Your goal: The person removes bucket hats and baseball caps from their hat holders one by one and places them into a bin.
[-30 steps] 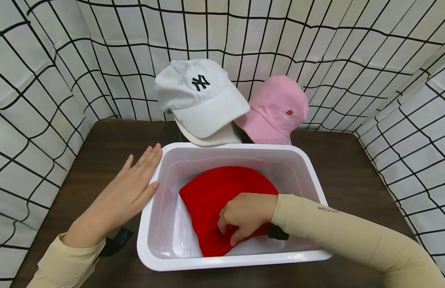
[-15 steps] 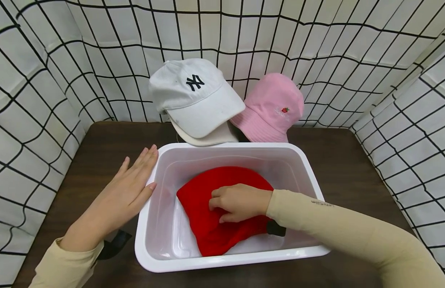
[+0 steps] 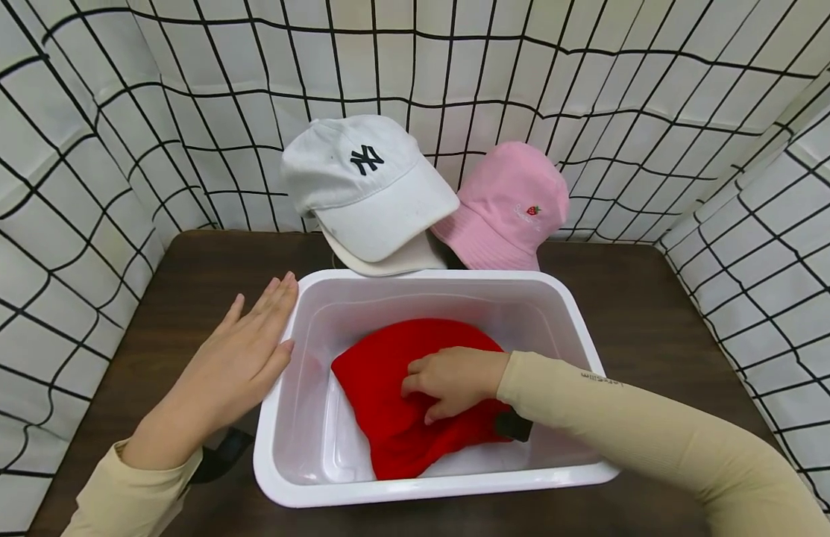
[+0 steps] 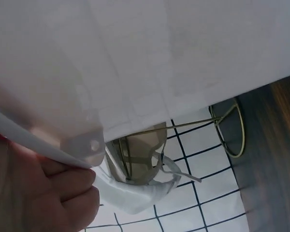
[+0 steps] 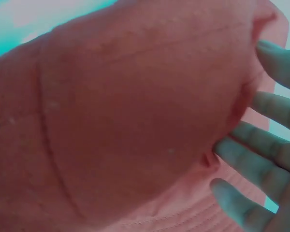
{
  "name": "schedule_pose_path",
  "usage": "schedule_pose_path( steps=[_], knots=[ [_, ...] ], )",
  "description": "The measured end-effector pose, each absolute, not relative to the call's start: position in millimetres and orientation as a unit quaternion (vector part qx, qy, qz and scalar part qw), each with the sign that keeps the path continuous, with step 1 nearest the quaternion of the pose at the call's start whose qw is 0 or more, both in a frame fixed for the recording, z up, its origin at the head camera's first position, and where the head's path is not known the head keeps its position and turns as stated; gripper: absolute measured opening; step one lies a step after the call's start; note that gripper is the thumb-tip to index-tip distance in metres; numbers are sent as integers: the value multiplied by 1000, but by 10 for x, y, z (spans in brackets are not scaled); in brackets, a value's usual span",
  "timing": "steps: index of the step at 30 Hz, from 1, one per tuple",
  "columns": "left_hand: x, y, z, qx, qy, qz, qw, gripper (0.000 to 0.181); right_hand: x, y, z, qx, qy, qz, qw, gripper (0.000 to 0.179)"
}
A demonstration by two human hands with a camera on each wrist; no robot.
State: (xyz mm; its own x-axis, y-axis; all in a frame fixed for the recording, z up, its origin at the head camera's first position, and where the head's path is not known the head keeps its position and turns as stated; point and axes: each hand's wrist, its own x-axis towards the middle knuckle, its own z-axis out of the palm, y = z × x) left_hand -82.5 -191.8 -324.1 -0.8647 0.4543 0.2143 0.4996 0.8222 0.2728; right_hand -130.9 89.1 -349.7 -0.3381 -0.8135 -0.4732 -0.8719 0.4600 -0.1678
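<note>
A red bucket hat (image 3: 401,373) lies in a white plastic tub (image 3: 280,447), its stitched brim showing in the right wrist view. Over the hat's middle is my right hand (image 3: 456,379), fingers spread and fairly straight, with the fingertips (image 5: 227,147) right at the cloth where the crown folds into the brim. My left hand (image 3: 243,350) lies flat along the tub's left rim, fingers extended and pointing away from me. From the left wrist view, its bent-looking knuckles (image 4: 77,198) sit against the underside of the rim.
Behind the tub, a white cap (image 3: 368,186) with a dark logo sits over a beige cap (image 3: 417,257). Beside them is a pink bucket hat (image 3: 515,205). A gold wire stand (image 4: 239,130) shows below. Cloth-backed black wire grid walls (image 3: 421,67) surround the dark wooden table (image 3: 629,313).
My right hand has risen from the lower part of the red hat towards its middle, and its fingers have loosened. My left hand keeps its place on the rim.
</note>
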Motion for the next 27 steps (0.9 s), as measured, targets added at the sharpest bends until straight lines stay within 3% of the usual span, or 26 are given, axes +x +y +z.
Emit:
schedule_pose_path(
  steps=[27],
  knots=[
    [-903,-1812,-3268,-207,-959,-175,87,60,-1643,1031,-3407,-510,796,-22,325,39]
  ],
)
